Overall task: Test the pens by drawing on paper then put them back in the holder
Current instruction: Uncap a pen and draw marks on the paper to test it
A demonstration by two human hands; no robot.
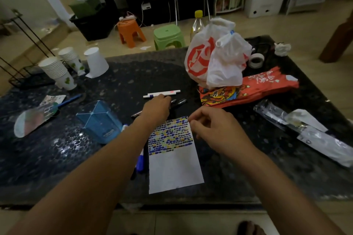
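A white sheet of paper (pixel 174 170) lies on the dark table, its upper half filled with rows of blue and yellow marks. My left hand (pixel 155 109) reaches past the paper and rests palm down on dark pens (pixel 178 101), fingers just below two white pens (pixel 162 93); whether it grips one is hidden. My right hand (pixel 212 126) hovers with curled fingers over the paper's top right corner, holding nothing visible. The blue pen holder (pixel 100 121) lies tipped on its side to the left. A blue-capped marker (pixel 140 162) lies under my left forearm.
Stacks of paper cups (pixel 57 72) stand at the far left, a white and red plastic bag (pixel 214 57) and red packets (pixel 248 89) at the far right. A tape roll (pixel 256 60), a clear wrapper (pixel 305 131) and a blue-handled fan (pixel 36 118) also lie on the table.
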